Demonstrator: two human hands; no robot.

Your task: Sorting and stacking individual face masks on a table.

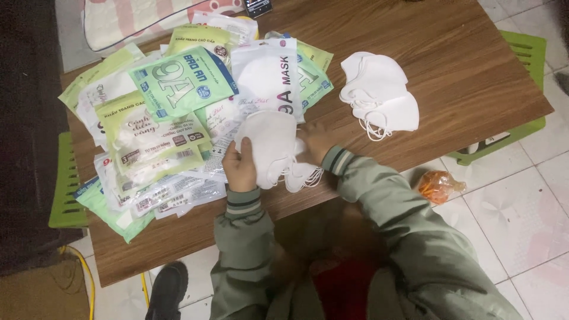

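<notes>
Both hands, left hand (240,168) and right hand (315,141), gripped a stack of white masks (271,147) above the wooden table (462,77); packets (178,112) lay left of that stack, loose masks (379,95) right.

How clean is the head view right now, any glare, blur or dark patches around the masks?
Head view: white masks in both hands look washed out with little detail; glare on the glossy packets; left edge dark; hands slightly soft; table evenly lit.
</notes>
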